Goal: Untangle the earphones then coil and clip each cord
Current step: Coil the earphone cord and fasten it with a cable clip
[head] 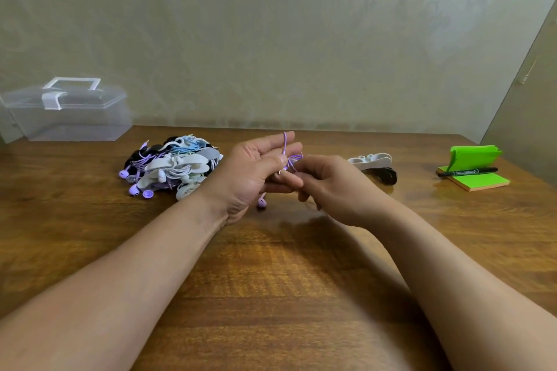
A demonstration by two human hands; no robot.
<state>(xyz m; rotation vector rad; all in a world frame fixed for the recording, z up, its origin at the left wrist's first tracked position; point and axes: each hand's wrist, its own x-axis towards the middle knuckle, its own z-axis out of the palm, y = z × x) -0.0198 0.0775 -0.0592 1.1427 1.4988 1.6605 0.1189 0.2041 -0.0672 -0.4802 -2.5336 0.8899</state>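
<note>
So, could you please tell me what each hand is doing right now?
Left hand: holds purple earphone cord.
Right hand: pinches the same cord.

My left hand lay palm up above the wooden table, the purple cord looped over its fingers and pinned under my thumb. My right hand pinched the same cord just beside that thumb. A purple earbud hung below my left palm. The pile of earphones sat to the left, near a clear plastic box. White clips, a green notepad and a black marker lay to the right.
</note>
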